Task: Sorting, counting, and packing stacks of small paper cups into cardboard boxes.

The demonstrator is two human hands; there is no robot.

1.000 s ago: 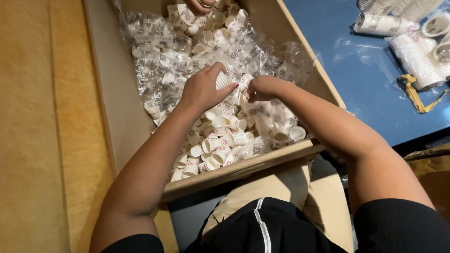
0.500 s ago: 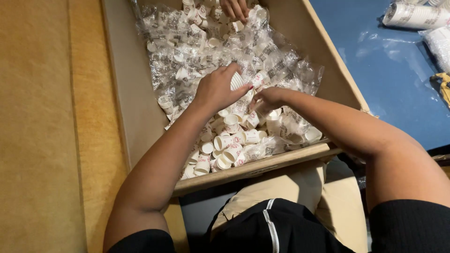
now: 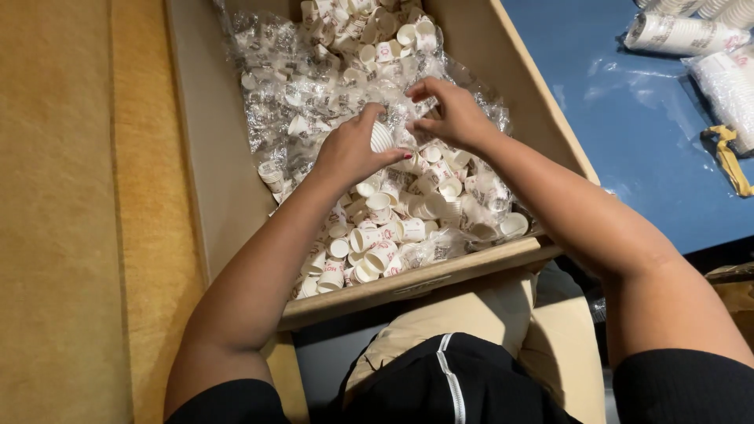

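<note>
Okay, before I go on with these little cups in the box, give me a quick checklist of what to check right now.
1. Left hand has a cup in its fingers: ok.
2. Right hand pinches something over the pile: cannot tell what.
3. Cups sit inside the box, none spilled out: ok.
4. Plastic wrap mixed among cups: not ok.
5. Cup sleeves lie on the blue table: ok.

- left hand [image 3: 349,149] curled round a little white paper cup [image 3: 381,137], dead centre of the cardboard box [image 3: 212,180]
- right hand [image 3: 448,116] at 3 o'clock of it, fingertips pinching among loose cups [image 3: 393,228]
- sleeved cup stacks [image 3: 679,33] on blue table [image 3: 628,141], 2 o'clock
</note>
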